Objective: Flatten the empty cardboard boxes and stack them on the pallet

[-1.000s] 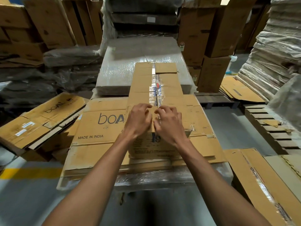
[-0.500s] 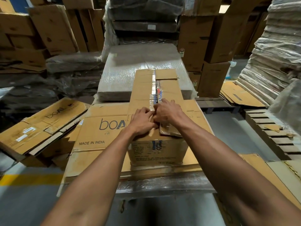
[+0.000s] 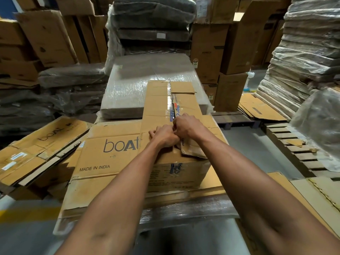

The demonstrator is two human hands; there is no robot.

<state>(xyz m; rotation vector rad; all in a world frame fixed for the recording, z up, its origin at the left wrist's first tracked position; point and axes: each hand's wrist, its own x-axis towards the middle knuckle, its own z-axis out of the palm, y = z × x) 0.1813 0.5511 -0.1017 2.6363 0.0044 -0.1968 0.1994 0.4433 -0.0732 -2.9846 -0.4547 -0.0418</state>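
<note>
Both arms are stretched out over the cardboard box [image 3: 178, 173], which sits unflattened on top of a flattened "boAt" carton [image 3: 110, 153], and that in turn lies on a shrink-wrapped stack [image 3: 184, 208] right in front of the person. The left hand [image 3: 164, 136] is down on the box top, fingers curled in at the centre seam and gripping the edge there. The right hand [image 3: 188, 126] is touching it knuckle to knuckle, fingers clenched on the same seam just where the strip of clear tape [image 3: 168, 103] ends. The near right flap [image 3: 193, 150] is lifted and buckled beside the right wrist. More flattened cartons [image 3: 42, 142] lie low on the left, and a wooden pallet [image 3: 294, 150] sits across the floor [image 3: 244, 142] to the right.
</note>
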